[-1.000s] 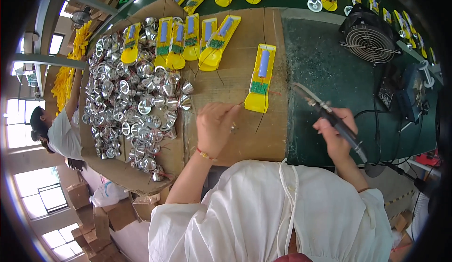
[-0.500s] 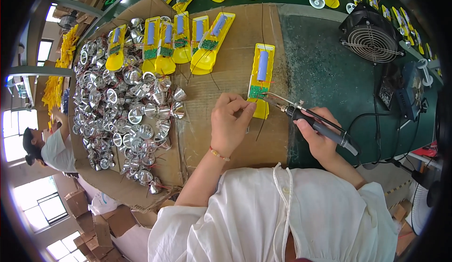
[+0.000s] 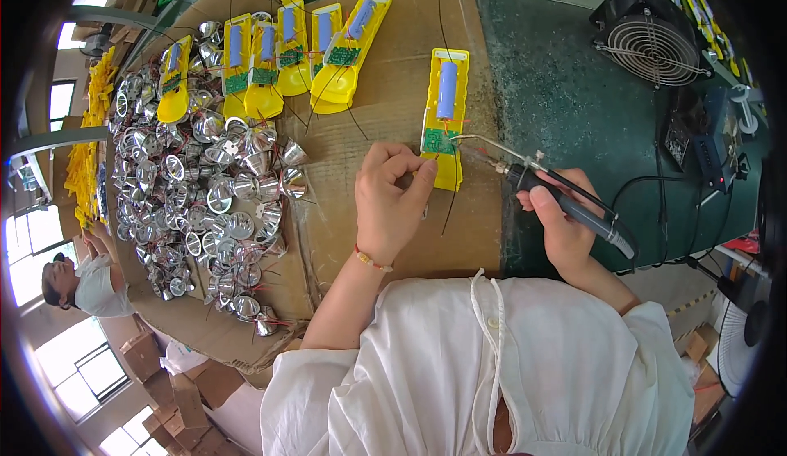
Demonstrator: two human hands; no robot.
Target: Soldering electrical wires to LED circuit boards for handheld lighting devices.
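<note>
A yellow plastic housing lies on the cardboard, with a blue-purple cylindrical battery and a green circuit board in it. At the lower left edge of the board, my left hand is closed in a pinch; what its fingertips hold is too small to make out. My right hand grips a soldering iron with a thin curved metal tube along it. The tube's end is at the right edge of the board. A thin dark wire runs down beside my left fingertips.
Many silver reflector cups with red wires fill the cardboard tray on the left. Several yellow housings with batteries lie behind them. A black fan with a wire grille and a dark blue box stand at right. A person is at far left.
The whole view has shifted, so the bench things sit higher and slightly left. The tube's end has moved slightly up and right relative to the board. My left hand keeps its pinch.
</note>
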